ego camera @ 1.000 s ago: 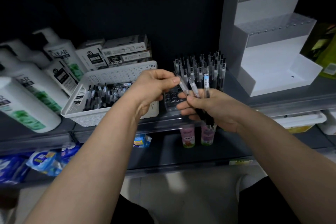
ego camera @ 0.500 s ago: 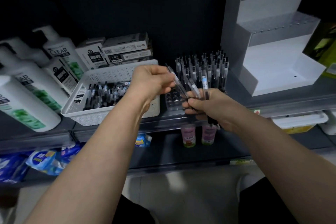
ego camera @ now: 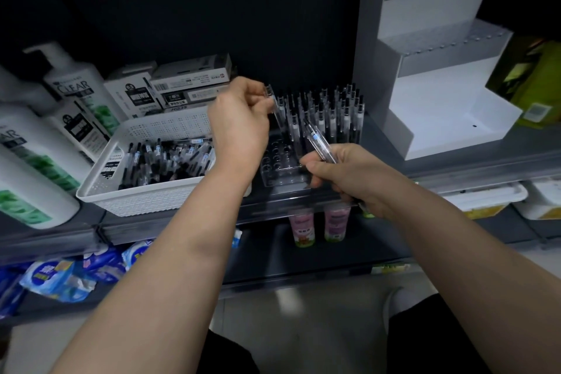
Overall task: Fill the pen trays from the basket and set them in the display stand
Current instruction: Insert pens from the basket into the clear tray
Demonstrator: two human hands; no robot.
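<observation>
R hand (ego camera: 343, 174) is nearest, in front of the shelf (ego camera: 470, 168) edge. Its fingers are curled round a bundle (ego camera: 319, 140) of pens, tops pointing up-left over the tray (ego camera: 280, 177). L hand (ego camera: 239, 124), a bit further, pinches one pen (ego camera: 274, 111) near its top betw. thumb and fingers. It hangs tip-down over the tray's empty front-left holes — if the tip is in a hole, I cannot tell. The tray is clear and stands on the shelf, w/ upright pens (ego camera: 331, 114) filling its back and right rows. Just left is the white basket (ego camera: 142, 194) w/ loose pens (ego camera: 170, 161) lying inside. Behind it are boxes (ego camera: 188, 76), w/ bottles (ego camera: 76, 85) further left. The stand (ego camera: 440, 94) — white, stepped — is right of the tray, further back.
</observation>
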